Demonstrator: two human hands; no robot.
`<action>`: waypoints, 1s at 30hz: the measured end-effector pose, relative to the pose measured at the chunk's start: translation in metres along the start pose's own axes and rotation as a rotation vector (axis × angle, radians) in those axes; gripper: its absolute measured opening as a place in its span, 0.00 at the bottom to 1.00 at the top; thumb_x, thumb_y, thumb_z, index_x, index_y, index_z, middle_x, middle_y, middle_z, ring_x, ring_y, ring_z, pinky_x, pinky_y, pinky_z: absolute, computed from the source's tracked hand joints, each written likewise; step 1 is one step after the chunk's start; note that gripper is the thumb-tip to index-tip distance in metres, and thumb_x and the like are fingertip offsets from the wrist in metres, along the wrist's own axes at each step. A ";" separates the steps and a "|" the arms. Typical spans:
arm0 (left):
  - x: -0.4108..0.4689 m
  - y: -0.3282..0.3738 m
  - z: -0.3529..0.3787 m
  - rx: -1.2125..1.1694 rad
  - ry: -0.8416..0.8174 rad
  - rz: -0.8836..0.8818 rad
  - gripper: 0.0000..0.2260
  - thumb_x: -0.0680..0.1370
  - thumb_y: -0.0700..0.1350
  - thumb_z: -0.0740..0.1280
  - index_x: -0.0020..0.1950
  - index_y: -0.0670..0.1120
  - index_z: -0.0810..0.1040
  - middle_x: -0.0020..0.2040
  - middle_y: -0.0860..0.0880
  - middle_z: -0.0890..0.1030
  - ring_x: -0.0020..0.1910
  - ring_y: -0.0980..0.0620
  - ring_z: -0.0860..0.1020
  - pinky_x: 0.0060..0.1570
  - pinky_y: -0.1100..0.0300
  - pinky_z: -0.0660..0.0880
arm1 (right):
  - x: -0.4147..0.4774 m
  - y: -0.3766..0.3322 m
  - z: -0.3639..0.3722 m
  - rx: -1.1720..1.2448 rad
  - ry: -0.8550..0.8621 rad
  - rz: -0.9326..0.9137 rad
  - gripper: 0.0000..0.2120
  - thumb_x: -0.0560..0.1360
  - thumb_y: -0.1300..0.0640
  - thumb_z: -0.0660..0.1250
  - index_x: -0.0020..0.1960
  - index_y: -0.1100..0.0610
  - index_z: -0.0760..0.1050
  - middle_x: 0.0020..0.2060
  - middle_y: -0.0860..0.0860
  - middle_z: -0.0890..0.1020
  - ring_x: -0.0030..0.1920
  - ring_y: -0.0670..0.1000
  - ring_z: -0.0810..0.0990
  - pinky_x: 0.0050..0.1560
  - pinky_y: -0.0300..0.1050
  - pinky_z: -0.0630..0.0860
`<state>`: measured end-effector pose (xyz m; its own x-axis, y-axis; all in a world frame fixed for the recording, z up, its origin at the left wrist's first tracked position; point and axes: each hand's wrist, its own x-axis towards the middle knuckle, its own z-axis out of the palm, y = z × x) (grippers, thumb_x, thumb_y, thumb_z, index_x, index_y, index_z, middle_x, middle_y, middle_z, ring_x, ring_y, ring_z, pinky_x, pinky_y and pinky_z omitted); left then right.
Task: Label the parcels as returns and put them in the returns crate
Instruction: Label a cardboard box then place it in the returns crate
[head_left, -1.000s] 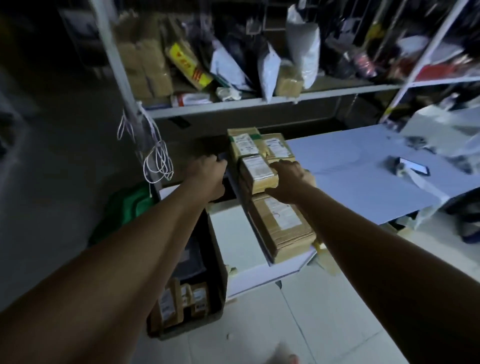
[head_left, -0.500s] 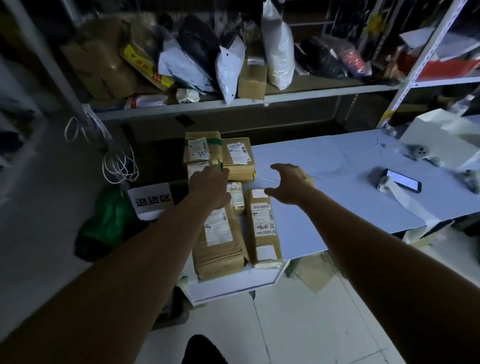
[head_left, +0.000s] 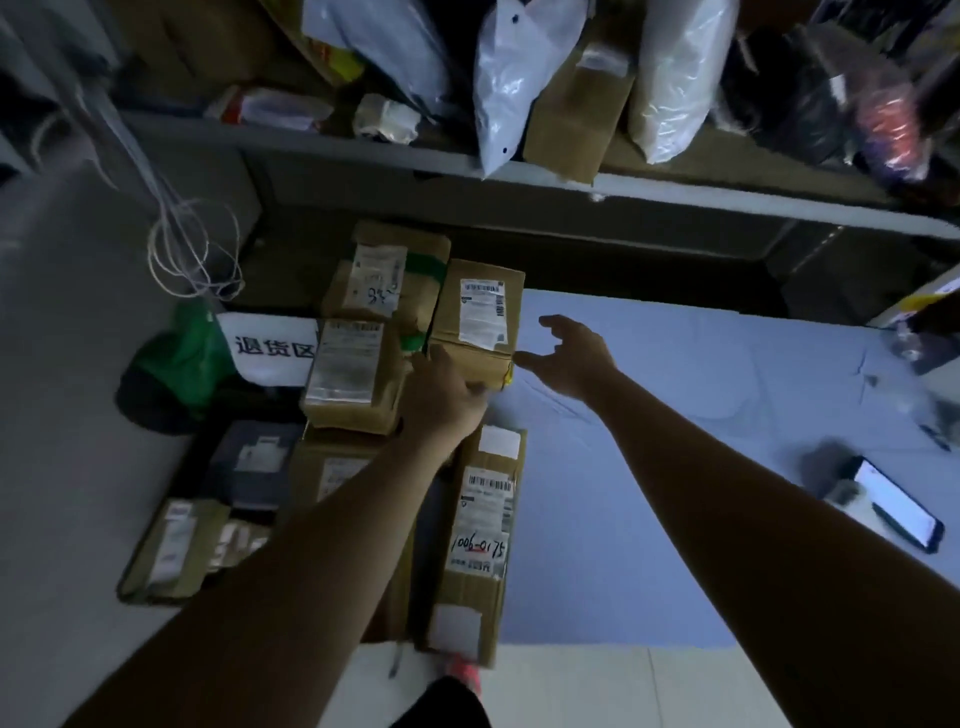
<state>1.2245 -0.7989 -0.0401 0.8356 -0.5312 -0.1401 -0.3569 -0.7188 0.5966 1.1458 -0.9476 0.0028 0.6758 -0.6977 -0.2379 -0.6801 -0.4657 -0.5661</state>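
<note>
While the left hand (head_left: 447, 395) lies on the near corner of the brown parcel (head_left: 480, 312), its fingertips are hidden behind its own back, so I cannot tell whether it grips or merely rests. The right hand (head_left: 571, 358) hangs with fingers spread just beside the same parcel's right edge, not touching it. The two hands are apart, with the parcel's corner between them. This parcel sits at the left end of the table (head_left: 675, 467), pressed against its neighbours.

Risks, as judged:
- A one-sided pull could drag the silver-labelled parcel (head_left: 348, 374), which touches it on the left, and tip that one unlabelled over the edge into the returns crate (head_left: 208, 457) below.
- The long parcel (head_left: 483, 535) with handwritten numbers appears to overhang the table's front edge. The left forearm crosses just beside it, so a careless draw-back could knock it to the floor.
- Light is poor, so labels may be misread.

Count:
- Five brown parcels on the table: the three above, the green-taped parcel (head_left: 389, 270) at the back and one half-hidden parcel (head_left: 332, 473) under the forearm. More may be hidden.
- At least three parcels in the crate: a grey one and two brown. The smaller ones are too blurred to separate.
- One white sign (head_left: 270, 348) with characters.
- One phone (head_left: 893, 504), well apart to the right.
</note>
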 end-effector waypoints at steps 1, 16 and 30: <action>0.012 0.001 0.012 -0.096 -0.007 -0.056 0.30 0.73 0.60 0.67 0.68 0.44 0.69 0.63 0.43 0.76 0.61 0.43 0.77 0.56 0.52 0.77 | 0.019 0.001 0.004 0.001 -0.023 -0.012 0.35 0.72 0.44 0.75 0.75 0.52 0.67 0.72 0.53 0.72 0.71 0.55 0.71 0.70 0.54 0.70; 0.121 -0.001 0.121 -0.958 0.149 -0.802 0.48 0.57 0.69 0.71 0.71 0.46 0.69 0.64 0.43 0.78 0.57 0.43 0.81 0.52 0.45 0.81 | 0.227 0.003 0.053 -0.190 -0.088 -0.245 0.29 0.76 0.40 0.67 0.71 0.55 0.69 0.63 0.56 0.77 0.63 0.58 0.75 0.60 0.51 0.74; 0.062 0.106 0.107 -1.149 0.098 -0.774 0.19 0.76 0.38 0.73 0.66 0.41 0.73 0.52 0.45 0.80 0.44 0.48 0.81 0.35 0.56 0.83 | 0.185 0.065 -0.033 -0.087 -0.014 -0.329 0.26 0.77 0.44 0.68 0.71 0.55 0.70 0.64 0.56 0.74 0.66 0.58 0.70 0.59 0.47 0.67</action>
<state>1.1938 -0.9563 -0.0700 0.7039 -0.1035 -0.7027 0.7049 -0.0194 0.7090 1.2171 -1.1250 -0.0524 0.8665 -0.4950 -0.0645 -0.4461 -0.7099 -0.5450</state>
